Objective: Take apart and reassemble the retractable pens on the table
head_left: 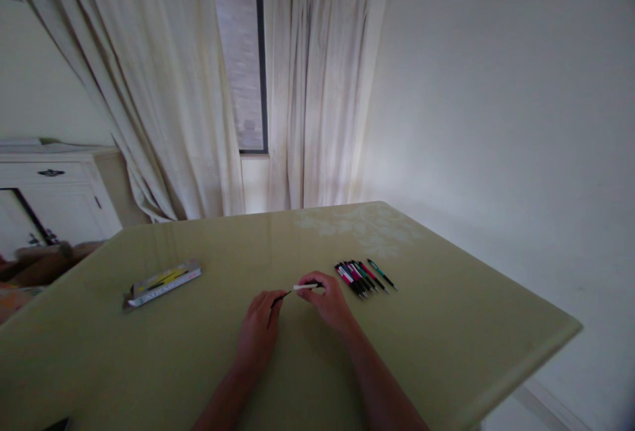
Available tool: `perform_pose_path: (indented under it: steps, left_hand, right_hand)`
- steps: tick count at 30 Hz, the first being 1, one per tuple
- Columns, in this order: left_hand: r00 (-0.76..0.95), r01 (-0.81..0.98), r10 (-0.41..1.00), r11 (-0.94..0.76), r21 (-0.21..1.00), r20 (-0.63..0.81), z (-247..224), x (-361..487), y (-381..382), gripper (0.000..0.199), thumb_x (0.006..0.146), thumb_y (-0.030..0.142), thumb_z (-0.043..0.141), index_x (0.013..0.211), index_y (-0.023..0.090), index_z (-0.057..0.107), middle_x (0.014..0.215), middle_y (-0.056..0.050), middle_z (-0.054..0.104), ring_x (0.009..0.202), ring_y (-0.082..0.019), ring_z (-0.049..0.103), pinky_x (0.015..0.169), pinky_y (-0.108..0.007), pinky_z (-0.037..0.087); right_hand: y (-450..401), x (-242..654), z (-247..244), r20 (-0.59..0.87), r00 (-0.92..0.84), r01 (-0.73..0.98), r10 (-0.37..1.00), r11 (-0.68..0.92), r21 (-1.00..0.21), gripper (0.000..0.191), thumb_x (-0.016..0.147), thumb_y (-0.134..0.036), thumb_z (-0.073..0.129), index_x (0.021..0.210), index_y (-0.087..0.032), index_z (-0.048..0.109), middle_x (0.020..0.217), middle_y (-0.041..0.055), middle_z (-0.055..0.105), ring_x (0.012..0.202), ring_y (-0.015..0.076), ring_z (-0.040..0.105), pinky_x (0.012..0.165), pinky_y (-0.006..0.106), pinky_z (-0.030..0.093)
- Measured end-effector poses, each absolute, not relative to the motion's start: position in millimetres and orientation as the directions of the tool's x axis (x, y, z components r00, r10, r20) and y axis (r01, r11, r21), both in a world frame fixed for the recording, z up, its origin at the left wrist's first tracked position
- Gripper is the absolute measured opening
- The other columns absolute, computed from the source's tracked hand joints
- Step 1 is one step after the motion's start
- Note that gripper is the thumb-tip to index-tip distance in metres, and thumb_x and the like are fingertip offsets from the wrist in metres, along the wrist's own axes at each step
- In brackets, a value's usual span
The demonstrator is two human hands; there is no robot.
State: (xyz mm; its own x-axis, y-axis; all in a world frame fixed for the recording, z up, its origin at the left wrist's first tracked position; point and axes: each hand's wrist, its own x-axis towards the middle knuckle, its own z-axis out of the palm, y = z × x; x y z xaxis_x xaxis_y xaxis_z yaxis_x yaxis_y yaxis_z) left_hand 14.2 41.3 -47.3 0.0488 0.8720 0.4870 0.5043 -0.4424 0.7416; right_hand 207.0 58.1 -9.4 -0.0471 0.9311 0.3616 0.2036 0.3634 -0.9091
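Note:
My left hand point(258, 328) is closed on a thin black pen part point(280, 299), its narrow tip pointing right. Close to that tip, my right hand point(323, 297) pinches a white and black pen piece point(306, 286). A small gap seems to lie between the two pieces. Right of my right hand, several pens point(358, 278) in pink, black, red and green lie side by side on the green table point(208, 365). One teal pen point(381, 274) rests a little apart at their right end.
On the left of the table lies an open pen box point(165, 283) with yellow and black items in it. A dark object point(58, 425) shows at the bottom left edge. Behind stand a white cabinet point(64, 199) and curtains point(163, 87); a wall is at right.

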Motion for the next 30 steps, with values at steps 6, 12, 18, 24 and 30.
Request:
perform_pose_path:
  steps: [6, 12, 18, 24, 30]
  left_hand:
    - [0.045, 0.517, 0.88, -0.426, 0.742, 0.474, -50.4, 11.2, 41.2, 0.023, 0.092, 0.034, 0.055, 0.1, 0.024, 0.074, 0.101, -0.007, 0.077, 0.098, -0.028, 0.069, 0.093, -0.047, 0.053]
    - [0.086, 0.474, 0.931, -0.352, 0.807, 0.355, -44.2, 11.1, 38.2, 0.023, 0.092, 0.04, 0.057, 0.098, 0.025, 0.073, 0.098, -0.006, 0.078, 0.093, -0.027, 0.072, 0.089, -0.043, 0.054]
    - [0.091, 0.427, 0.919, -0.384, 0.818, 0.384, -43.0, 11.4, 37.6, 0.022, 0.088, 0.038, 0.061, 0.095, 0.023, 0.075, 0.094, -0.006, 0.077, 0.09, -0.025, 0.072, 0.084, -0.039, 0.056]
    - [0.072, 0.437, 0.887, -0.439, 0.785, 0.456, -45.9, 10.5, 36.3, 0.018, 0.087, 0.035, 0.065, 0.092, 0.025, 0.078, 0.092, -0.005, 0.078, 0.089, -0.025, 0.073, 0.086, -0.04, 0.057]
    - [0.081, 0.343, 0.893, -0.442, 0.829, 0.443, -47.6, 9.3, 40.2, 0.02, 0.086, 0.039, 0.071, 0.099, 0.026, 0.079, 0.11, -0.006, 0.078, 0.096, -0.025, 0.075, 0.089, -0.04, 0.06]
  right_hand:
    - [56.5, 210.7, -13.2, 0.304, -0.16, 0.253, 0.939, 0.336, -0.907, 0.009, 0.078, -0.03, 0.079, 0.084, -0.023, 0.082, 0.084, 0.0035, 0.078, 0.083, 0.026, 0.07, 0.078, 0.035, 0.05]
    - [54.2, 207.9, -15.5, 0.278, -0.243, 0.251, 0.929, 0.338, -0.907, 0.01, 0.076, -0.028, 0.079, 0.084, -0.023, 0.082, 0.08, 0.0021, 0.077, 0.077, 0.0226, 0.068, 0.074, 0.032, 0.048]
    - [53.3, 206.4, -13.0, 0.265, -0.246, 0.26, 0.932, 0.327, -0.908, 0.016, 0.079, -0.036, 0.079, 0.084, -0.021, 0.082, 0.081, 0.0036, 0.078, 0.08, 0.023, 0.069, 0.077, 0.032, 0.049]
    - [54.9, 205.8, -15.2, 0.23, -0.301, 0.254, 0.926, 0.31, -0.916, 0.017, 0.082, -0.036, 0.078, 0.081, -0.019, 0.082, 0.076, 0.0031, 0.077, 0.075, 0.0204, 0.068, 0.071, 0.028, 0.046]
    - [56.0, 203.1, -16.5, 0.24, -0.245, 0.203, 0.939, 0.292, -0.935, 0.02, 0.077, -0.037, 0.083, 0.086, -0.019, 0.081, 0.08, 0.0029, 0.076, 0.077, 0.02, 0.067, 0.072, 0.028, 0.047]
